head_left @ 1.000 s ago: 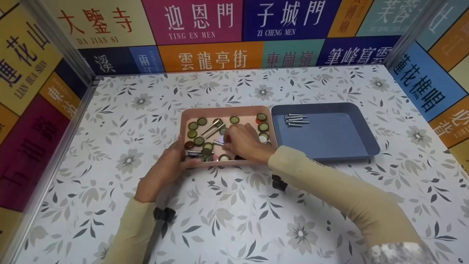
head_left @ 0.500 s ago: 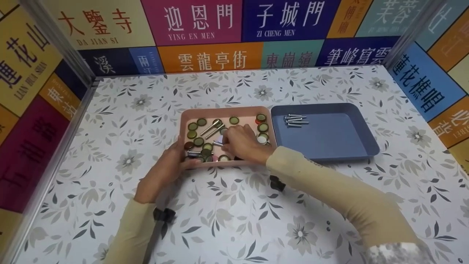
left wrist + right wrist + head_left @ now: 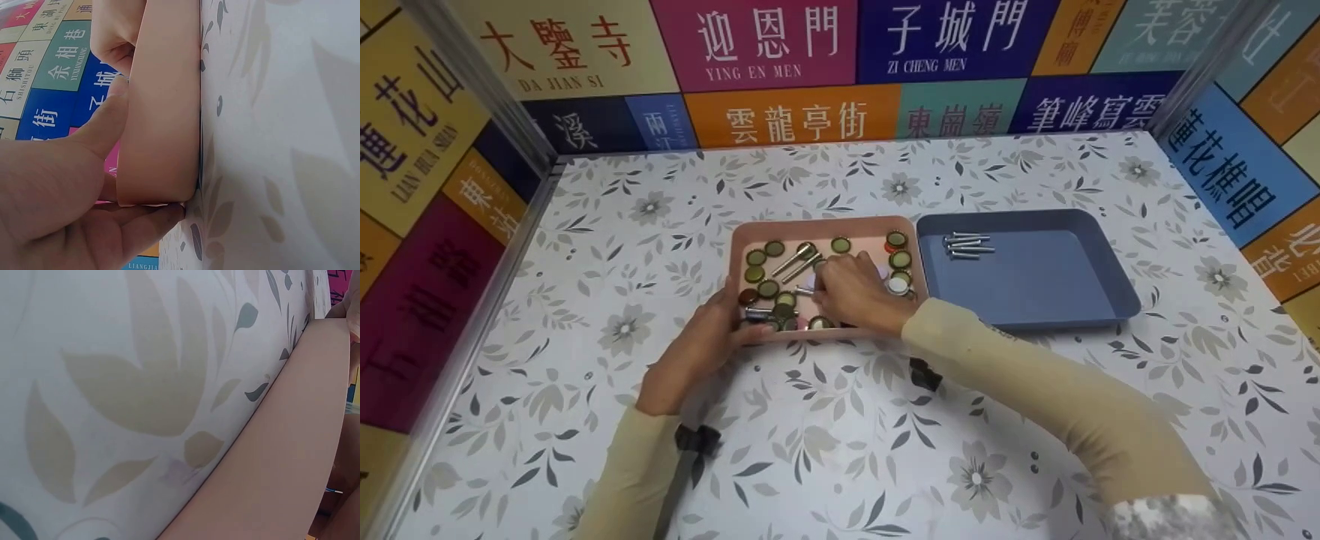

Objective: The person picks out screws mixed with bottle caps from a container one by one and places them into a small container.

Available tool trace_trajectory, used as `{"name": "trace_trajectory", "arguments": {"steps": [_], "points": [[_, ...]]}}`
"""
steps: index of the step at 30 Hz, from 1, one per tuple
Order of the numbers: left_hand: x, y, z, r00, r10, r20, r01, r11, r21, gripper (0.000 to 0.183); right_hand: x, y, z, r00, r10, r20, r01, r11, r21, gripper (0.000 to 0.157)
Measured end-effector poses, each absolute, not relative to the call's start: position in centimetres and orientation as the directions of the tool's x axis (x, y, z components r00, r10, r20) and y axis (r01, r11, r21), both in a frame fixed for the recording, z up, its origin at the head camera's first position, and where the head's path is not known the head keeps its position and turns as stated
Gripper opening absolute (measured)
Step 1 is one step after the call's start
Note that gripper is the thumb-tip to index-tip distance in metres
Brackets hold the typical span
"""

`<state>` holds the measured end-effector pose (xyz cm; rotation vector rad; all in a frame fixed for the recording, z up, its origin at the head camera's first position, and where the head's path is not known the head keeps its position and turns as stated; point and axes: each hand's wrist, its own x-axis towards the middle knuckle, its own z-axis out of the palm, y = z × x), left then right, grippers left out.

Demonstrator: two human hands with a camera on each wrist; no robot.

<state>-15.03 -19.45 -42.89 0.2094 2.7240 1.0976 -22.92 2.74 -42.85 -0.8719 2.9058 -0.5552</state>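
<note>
Where the pink tray has its left end, my left hand: thumb over the rim at the near left corner, fingers round the outer wall, gripping. Crown caps, many, mostly hollow side up: down the tray's left side, heaped in its near left corner, more along its right side. Long screws, two, silver: aslant, side by side, left of the tray's middle. Single screw, silver: at the tray's middle, one end jutting leftward from my fingertips. My right hand: across the tray's near wall, fingers curled, pinching that screw. White cap, one: by the tray's right side. Blue-grey tray: just right of the pink tray. Small screws, several: inside it, at the side nearer the pink tray.
</note>
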Motion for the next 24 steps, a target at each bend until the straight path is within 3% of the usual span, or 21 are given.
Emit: {"name": "trace_trajectory", "arguments": {"steps": [9, 18, 24], "points": [[-15.1, -19.4, -42.9, -0.971, 0.202, -0.13, 0.051, 0.701, 0.711, 0.099, -23.1, 2.9, -42.8, -0.837, -0.544, 0.052, -0.532, 0.79, -0.304, 0.02], [-15.2, -19.4, -42.8, -0.97, 0.19, -0.151, 0.034, 0.723, 0.69, 0.1, -23.7, 4.3, -41.8, -0.847, -0.525, 0.081, -0.519, 0.786, -0.336, 0.005], [-15.2, -19.4, -42.8, -0.967, 0.185, -0.175, 0.01, 0.716, 0.698, 0.103, -24.1, 5.4, -41.3, -0.837, -0.541, 0.082, -0.533, 0.772, -0.347, 0.012]]}}
